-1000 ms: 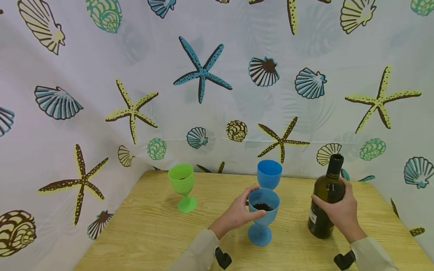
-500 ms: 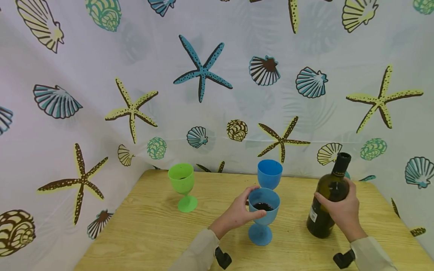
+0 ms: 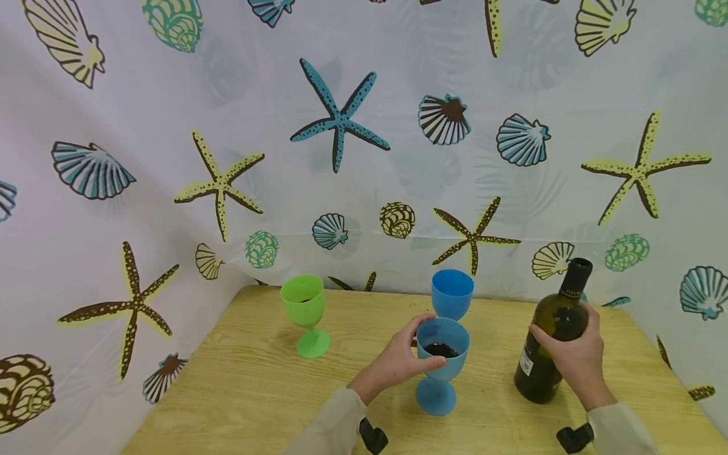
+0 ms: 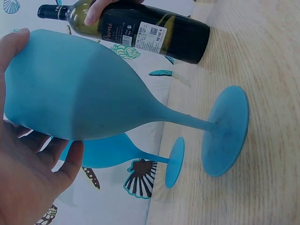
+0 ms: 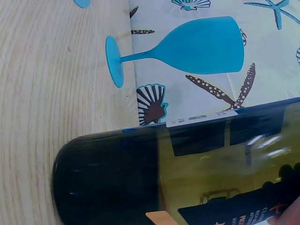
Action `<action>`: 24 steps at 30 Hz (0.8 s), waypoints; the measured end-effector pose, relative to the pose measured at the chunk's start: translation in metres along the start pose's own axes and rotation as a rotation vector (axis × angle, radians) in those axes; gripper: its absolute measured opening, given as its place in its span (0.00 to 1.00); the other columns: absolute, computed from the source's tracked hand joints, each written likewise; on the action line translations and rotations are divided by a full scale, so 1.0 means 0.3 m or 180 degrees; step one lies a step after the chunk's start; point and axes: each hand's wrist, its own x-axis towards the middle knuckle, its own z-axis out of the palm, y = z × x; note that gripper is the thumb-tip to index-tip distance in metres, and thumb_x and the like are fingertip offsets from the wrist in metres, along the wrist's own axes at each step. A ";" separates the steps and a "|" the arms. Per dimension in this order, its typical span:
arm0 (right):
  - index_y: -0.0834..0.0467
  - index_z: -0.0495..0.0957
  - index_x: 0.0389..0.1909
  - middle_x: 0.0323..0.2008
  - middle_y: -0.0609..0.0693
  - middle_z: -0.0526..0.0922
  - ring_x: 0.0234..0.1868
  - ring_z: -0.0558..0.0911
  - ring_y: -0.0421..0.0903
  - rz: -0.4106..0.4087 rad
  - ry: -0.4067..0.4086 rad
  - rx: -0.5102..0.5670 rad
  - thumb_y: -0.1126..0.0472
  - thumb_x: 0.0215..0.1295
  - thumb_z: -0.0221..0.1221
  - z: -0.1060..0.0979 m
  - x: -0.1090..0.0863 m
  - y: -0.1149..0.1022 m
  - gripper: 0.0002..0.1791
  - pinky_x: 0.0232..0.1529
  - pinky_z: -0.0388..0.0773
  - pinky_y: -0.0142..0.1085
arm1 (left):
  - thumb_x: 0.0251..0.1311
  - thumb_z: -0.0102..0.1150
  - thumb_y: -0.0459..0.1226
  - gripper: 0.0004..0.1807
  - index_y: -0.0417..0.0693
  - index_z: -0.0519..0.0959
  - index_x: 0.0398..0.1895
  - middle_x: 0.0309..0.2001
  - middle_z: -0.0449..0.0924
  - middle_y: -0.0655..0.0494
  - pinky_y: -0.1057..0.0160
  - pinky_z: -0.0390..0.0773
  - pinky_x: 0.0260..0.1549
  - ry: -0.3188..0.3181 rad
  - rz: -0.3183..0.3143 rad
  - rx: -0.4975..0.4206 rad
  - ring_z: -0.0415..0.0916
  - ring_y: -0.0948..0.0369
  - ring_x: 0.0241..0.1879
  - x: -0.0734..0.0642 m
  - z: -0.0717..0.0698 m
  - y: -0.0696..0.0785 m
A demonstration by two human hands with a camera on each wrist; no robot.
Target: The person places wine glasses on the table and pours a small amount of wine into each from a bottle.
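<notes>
A: Notice any change over the last second?

B: Yes, in the dark bottle [image 3: 539, 374], just right of the light blue goblet [image 3: 449, 368]: tipped further over, with its neck leaning more to the right, away from that goblet. Can find no real shift in the goblet itself.

A: Meaning what for the work?

B: Not pouring into the goblet now, judging by that lean. Can see dark liquid [image 3: 442, 350] already inside the goblet, though.

A: And the hands?

B: Gripping the bottle's body with the right hand [image 3: 577, 357], thumb across the face toward the goblet, fingers mostly hidden behind the glass. Holding the goblet by its bowl with the left hand [image 3: 398, 363], thumb on the near side, fingers curled round the back.

A: Care to place the rest?

B: Look directly behind the goblet for a bright blue goblet [image 3: 452, 300], and left of it, farther back, for a green goblet [image 3: 304, 311], both untouched. Cannot confirm contact between bottle base and table [image 3: 227, 392].
</notes>
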 end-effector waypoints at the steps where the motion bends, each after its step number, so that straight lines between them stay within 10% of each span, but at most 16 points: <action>1: 0.55 0.46 0.71 0.62 0.66 0.63 0.59 0.67 0.65 0.0015 0.0000 -0.0001 0.54 0.51 0.71 0.000 -0.001 0.001 0.54 0.54 0.64 0.65 | 0.58 0.64 0.48 0.41 0.52 0.56 0.71 0.67 0.61 0.57 0.52 0.68 0.56 -0.0008 0.0002 -0.0012 0.63 0.56 0.62 0.000 0.000 0.000; 24: 0.54 0.44 0.72 0.62 0.67 0.63 0.59 0.67 0.65 0.0067 0.0056 -0.0003 0.57 0.50 0.71 0.004 -0.008 -0.003 0.56 0.55 0.63 0.64 | 0.54 0.68 0.48 0.44 0.54 0.56 0.71 0.64 0.63 0.59 0.53 0.67 0.57 -0.0054 0.0094 -0.0204 0.65 0.58 0.60 0.003 0.000 -0.012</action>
